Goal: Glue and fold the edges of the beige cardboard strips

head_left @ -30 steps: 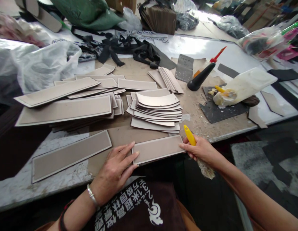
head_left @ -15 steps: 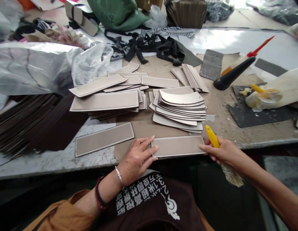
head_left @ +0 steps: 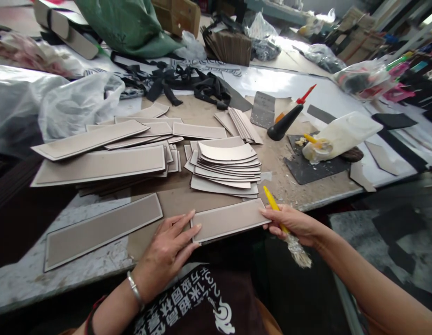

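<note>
A beige rectangular panel (head_left: 230, 218) with a pale border and dark edge lies at the table's front edge. My left hand (head_left: 169, 249) is open, its outstretched fingertips touching the panel's left end. At the other end, my right hand (head_left: 294, 223) pinches the panel's corner between thumb and fingers. That same hand grips a brush (head_left: 271, 199) by its yellow handle, the bristles pointing down toward me past the table edge. To the left lies a similar panel (head_left: 104, 230). Behind are a stack of curved panels (head_left: 225, 170) and a pile of flat ones (head_left: 100, 165).
A white plastic bottle (head_left: 345, 135), cut open and smeared with yellowish paste, lies on a dark sheet at right. Near it stands a black cone-shaped nozzle (head_left: 284, 123). Black fabric strips (head_left: 191, 86) and a clear plastic bag (head_left: 79, 104) lie farther back.
The view has swung to the right, so everything sits further left. Both hands stay at the panel's ends, and the right hand still holds the brush.
</note>
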`<state>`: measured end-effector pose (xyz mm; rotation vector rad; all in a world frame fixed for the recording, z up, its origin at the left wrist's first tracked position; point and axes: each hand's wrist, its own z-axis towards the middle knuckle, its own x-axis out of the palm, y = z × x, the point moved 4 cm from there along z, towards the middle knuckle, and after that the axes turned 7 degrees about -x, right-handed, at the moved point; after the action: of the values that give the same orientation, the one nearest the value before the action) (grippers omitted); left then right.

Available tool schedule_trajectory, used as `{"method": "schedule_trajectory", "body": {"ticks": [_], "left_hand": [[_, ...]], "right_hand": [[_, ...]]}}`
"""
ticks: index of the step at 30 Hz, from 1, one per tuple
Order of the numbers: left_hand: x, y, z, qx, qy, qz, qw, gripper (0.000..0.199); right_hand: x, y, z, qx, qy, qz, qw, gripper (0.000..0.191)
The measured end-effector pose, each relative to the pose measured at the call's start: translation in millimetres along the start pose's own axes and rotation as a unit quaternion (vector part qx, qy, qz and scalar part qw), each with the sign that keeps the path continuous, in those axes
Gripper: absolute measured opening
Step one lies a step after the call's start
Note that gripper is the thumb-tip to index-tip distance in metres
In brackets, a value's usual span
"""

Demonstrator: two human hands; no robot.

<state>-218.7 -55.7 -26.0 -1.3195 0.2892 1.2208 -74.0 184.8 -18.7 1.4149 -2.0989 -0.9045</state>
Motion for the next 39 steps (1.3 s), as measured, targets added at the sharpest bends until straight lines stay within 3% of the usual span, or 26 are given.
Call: {"method": "schedule_trajectory", "body": {"ticks": [9, 21, 33, 39], "left_hand": [[1.4, 1.2, 0.3, 0.010, 0.007, 0.009, 1.000, 0.027], [1.9, 1.6, 0.6, 0.001, 0.012, 0.005, 1.000, 0.028], [2.2, 2.2, -1.8, -0.024, 0.028, -0.015, 0.999, 0.031], [1.5, 0.6, -1.3, -0.032, 0.039, -0.014, 0.999, 0.032]], "right_hand": [[-6.2, -8.2, 6.6, -0.003, 0.032, -0.019, 0.999, 0.043], [-5.5, -6.8, 8.2, 0.005, -0.006, -0.084, 0.996, 0.047], [-7.7, -12.9, 10.0, 0.043, 0.035, 0.008, 0.998, 0.045], [-6.2, -13.0, 8.5, 0.050, 0.025, 0.030, 0.998, 0.042]]}}
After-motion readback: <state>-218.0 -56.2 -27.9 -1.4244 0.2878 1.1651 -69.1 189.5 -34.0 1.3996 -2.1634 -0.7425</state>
